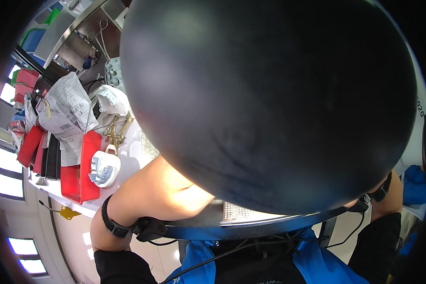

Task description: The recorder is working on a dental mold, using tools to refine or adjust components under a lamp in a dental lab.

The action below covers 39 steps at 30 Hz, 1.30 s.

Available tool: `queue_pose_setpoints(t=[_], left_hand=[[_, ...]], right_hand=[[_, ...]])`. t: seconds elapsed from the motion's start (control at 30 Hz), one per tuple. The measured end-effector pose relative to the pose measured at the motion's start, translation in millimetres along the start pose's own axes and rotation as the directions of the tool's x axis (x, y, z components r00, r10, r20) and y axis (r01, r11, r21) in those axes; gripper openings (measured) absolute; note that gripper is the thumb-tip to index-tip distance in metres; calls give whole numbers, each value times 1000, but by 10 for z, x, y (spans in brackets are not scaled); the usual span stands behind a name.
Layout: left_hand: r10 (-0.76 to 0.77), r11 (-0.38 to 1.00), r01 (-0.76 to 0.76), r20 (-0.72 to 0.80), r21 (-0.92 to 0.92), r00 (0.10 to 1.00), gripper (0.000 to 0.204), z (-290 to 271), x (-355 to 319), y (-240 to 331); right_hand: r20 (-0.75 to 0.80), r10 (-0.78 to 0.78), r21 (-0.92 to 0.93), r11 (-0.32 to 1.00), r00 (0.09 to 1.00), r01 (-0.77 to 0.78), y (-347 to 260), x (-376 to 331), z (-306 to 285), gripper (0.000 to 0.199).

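A large, smooth dark dome (270, 94) fills the middle and right of the view and covers the work area. My left forearm (151, 187), with a black strap (111, 217) and small black device on it, reches under the dome's lower left edge. My right arm (388, 199) bends in at the dome's lower right edge, and it also wears a strap. The dome hides the fingers of both hands and whatever they may hold. Left of my left forearm lies a dental model (104, 169) with grey-blue teeth on a white base, beside a red tray (91, 163).
Behind that model are a brass-coloured articulator (116, 132) and a white plaster model (112, 100). Printed paper sheets (71, 106) lean over red and black trays on the left. Scissor-handled metal tools (102, 40) stand farther back. The bench's dark curved edge (232, 231) runs before my body.
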<state>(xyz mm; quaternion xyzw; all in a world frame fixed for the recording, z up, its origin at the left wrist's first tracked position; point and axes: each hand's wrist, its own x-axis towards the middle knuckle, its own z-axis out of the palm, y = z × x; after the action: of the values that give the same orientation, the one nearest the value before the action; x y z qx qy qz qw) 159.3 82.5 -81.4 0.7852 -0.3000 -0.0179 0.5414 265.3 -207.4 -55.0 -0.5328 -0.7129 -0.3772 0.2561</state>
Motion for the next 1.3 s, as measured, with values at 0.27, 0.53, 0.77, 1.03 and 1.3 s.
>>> queue_pose_setpoints(t=[0.27, 0.53, 0.77, 1.03, 1.3], left_hand=[[-214, 947, 200, -30, -253, 976, 16, -54, -78, 282], [-432, 799, 505, 273, -326, 859, 26, -107, 58, 386], [-271, 937, 285, 96, -202, 958, 14, 16, -12, 375], [-108, 910, 163, 163, -382, 981, 24, 31, 73, 404], [-135, 835, 173, 110, -522, 985, 22, 144, 36, 435]], right_hand=[[6, 46, -185, 982, 999, -44, -62, 42, 100, 36], [4, 49, -222, 974, 999, -47, -149, 46, -10, 41], [16, 39, -213, 976, 999, -35, -143, 11, 22, 43], [14, 12, -216, 976, 1000, -8, -98, 33, 32, 39], [435, -99, -16, 993, 895, 117, 2, 319, -196, 29]])
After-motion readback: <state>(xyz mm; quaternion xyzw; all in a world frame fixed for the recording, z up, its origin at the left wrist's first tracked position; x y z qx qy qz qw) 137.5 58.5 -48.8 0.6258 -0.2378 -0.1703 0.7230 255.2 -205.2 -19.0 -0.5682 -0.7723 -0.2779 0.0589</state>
